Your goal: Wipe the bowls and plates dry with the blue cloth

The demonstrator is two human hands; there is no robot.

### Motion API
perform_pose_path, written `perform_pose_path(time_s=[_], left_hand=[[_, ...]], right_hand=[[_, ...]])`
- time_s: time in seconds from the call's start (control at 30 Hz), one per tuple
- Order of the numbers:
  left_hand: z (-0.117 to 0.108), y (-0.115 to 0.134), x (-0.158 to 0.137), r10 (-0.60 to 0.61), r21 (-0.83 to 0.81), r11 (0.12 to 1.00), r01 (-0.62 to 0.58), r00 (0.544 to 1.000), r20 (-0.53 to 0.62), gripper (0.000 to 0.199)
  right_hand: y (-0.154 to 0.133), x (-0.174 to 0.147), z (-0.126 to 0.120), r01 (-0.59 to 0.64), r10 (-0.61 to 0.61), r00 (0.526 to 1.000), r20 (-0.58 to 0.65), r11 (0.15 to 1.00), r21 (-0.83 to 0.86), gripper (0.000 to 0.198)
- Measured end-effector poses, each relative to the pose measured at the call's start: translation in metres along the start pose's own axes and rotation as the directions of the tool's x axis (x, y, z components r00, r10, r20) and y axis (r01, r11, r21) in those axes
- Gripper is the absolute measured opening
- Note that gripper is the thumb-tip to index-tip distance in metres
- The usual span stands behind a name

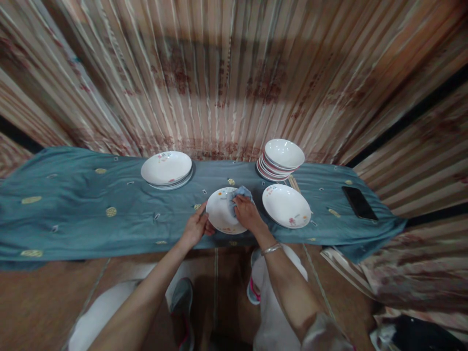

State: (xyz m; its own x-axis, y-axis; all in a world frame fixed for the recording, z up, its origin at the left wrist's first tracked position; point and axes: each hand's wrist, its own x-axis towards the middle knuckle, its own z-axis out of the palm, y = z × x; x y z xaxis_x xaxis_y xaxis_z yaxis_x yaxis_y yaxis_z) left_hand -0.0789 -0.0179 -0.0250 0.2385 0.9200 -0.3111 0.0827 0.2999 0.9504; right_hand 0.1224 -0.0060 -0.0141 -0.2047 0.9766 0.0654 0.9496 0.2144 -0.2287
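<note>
A white plate (pixel 221 214) with small floral prints on its rim is in front of me, at the near side of the cloth-covered table. My left hand (pixel 197 226) grips its left edge, thumb at the rim and fingers partly hidden underneath. Bunched in my right hand (pixel 245 212) is a blue-grey cloth (pixel 242 193), pressed onto the right part of the plate's upper face. Just to the right lies another white floral plate (pixel 286 205), apart from both hands.
Stacked plates (pixel 166 168) stand at the back left. A stack of bowls (pixel 283 155) is at the back right, with pale sticks (pixel 293 183) beside it. A black phone (pixel 359 203) lies far right on the teal tablecloth (pixel 80 204). Striped curtains (pixel 226 83) hang behind.
</note>
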Motion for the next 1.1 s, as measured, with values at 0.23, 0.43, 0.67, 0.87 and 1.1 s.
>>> perform_pose_path(time_s=[0.23, 0.43, 0.67, 0.87, 1.1], left_hand=[[-0.001, -0.002, 0.000, 0.009, -0.010, 1.000, -0.009, 1.000, 0.008, 0.092], [-0.001, -0.005, 0.002, 0.021, -0.015, 1.000, -0.021, 1.000, 0.005, 0.092], [0.000, -0.001, 0.000, 0.016, 0.011, 1.000, -0.016, 1.000, 0.005, 0.079], [-0.001, 0.000, 0.000, 0.003, 0.016, 1.000, -0.003, 1.000, -0.012, 0.077], [0.000, -0.001, 0.001, -0.003, 0.014, 1.000, 0.003, 1.000, -0.020, 0.078]], right_hand=[[-0.003, 0.005, 0.014, 0.075, -0.075, 0.997, -0.012, 0.997, 0.000, 0.038], [-0.004, 0.006, 0.014, 0.165, -0.167, 0.986, 0.017, 0.982, 0.087, 0.046], [-0.015, 0.009, 0.013, 0.293, -0.307, 0.951, 0.037, 0.934, 0.205, 0.048], [-0.025, 0.001, 0.009, 0.296, -0.336, 0.939, 0.067, 0.895, 0.334, 0.044], [-0.023, -0.008, -0.004, 0.300, -0.394, 0.910, 0.131, 0.842, 0.449, 0.031]])
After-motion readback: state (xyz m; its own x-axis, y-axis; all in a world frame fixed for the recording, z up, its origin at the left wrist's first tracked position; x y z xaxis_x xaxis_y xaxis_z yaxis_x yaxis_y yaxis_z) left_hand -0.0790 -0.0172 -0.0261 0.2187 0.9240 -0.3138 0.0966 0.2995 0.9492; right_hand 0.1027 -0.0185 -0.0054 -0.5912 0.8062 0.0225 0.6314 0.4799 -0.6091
